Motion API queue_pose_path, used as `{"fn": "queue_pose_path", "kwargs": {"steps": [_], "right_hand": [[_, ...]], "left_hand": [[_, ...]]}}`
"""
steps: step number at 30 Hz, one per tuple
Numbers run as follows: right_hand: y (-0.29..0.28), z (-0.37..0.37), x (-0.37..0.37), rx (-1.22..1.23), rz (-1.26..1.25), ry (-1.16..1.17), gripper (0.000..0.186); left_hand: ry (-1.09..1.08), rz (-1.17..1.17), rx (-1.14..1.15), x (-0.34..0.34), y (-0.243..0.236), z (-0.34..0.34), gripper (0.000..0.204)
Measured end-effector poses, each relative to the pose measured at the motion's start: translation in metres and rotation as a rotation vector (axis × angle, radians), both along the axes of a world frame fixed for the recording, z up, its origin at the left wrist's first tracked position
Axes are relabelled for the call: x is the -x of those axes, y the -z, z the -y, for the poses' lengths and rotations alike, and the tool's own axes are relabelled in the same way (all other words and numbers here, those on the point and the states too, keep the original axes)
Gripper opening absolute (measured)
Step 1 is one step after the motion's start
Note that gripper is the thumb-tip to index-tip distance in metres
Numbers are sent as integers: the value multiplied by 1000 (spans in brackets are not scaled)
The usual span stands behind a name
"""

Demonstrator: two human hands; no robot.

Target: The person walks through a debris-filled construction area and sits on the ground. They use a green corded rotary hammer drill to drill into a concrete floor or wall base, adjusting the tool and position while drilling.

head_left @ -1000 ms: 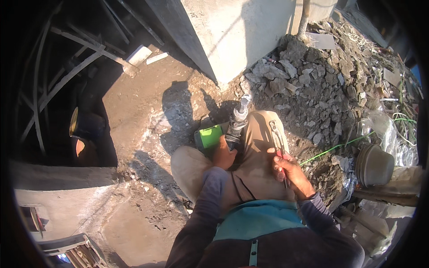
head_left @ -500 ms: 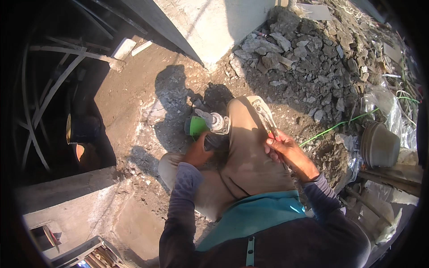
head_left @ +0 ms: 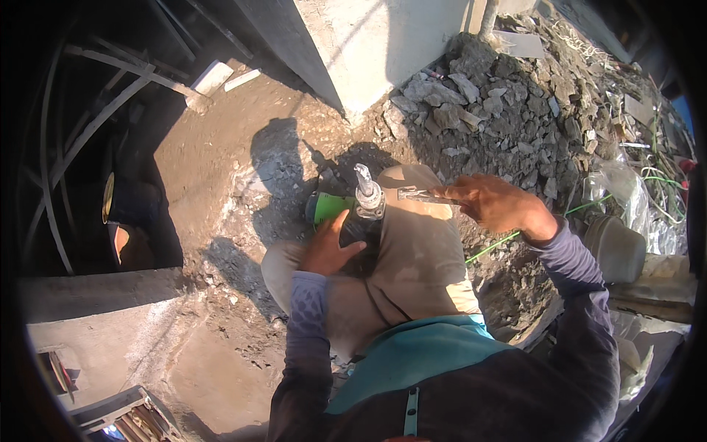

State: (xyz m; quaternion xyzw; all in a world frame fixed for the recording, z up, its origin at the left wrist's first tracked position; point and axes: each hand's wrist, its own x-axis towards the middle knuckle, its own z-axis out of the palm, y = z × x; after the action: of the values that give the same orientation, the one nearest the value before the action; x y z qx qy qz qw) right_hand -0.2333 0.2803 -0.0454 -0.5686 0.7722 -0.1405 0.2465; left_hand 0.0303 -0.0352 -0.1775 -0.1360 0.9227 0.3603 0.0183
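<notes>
Between my bent legs stands a power tool with a dark body, a green side (head_left: 333, 208) and a metal collar at its top. A whitish, dusty metal tip sticks up from the collar. My left hand (head_left: 329, 249) is wrapped round the dark body, thumb to the right and forefinger toward the green side. Over my right thigh, my right hand (head_left: 501, 205) is closed on a pair of pliers (head_left: 421, 194). The pliers' jaws point left at the collar, a short gap away from it; their handles are mostly hidden in my hand.
A concrete column (head_left: 342, 48) rises ahead, with broken rubble (head_left: 508, 110) piled to its right. At left a dark pit holds crossing rods (head_left: 103, 129). Stacked basins (head_left: 617, 249) stand at right beside clear plastic sheeting. A crate (head_left: 121, 409) lies at lower left.
My right hand has risen and turned, swinging the pliers from upright to nearly level, jaws toward the tool. My left hand has shifted on the tool body, and the metal tip stands more upright.
</notes>
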Motion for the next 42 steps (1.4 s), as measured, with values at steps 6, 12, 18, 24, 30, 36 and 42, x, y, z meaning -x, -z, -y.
{"fn": "queue_pose_path", "kwargs": {"steps": [6, 12, 18, 24, 30, 36, 42], "right_hand": [[-51, 45, -20, -301, -365, -24, 53], [-70, 90, -31, -536, -674, -259, 59], [-76, 95, -36, -508, -997, -397, 63], [-70, 107, -38, -511, -1169, -488, 67], [-73, 115, -35, -539, -1071, -483, 54], [-66, 116, -34, -505, -1140, -528, 54], [-66, 119, -31, -474, -1207, -583, 57]], "left_hand": [[-52, -147, 8, 39, -62, -38, 94], [-168, -157, 124, 46, -33, -37, 81], [-139, -309, -71, 56, -59, -45, 78], [-241, -375, -164, 64, -58, -45, 64], [-147, -414, -130, 62, -54, -31, 43], [-120, -327, -231, 60, -52, -20, 60], [-109, -421, -187, 68, -59, -29, 41]]}}
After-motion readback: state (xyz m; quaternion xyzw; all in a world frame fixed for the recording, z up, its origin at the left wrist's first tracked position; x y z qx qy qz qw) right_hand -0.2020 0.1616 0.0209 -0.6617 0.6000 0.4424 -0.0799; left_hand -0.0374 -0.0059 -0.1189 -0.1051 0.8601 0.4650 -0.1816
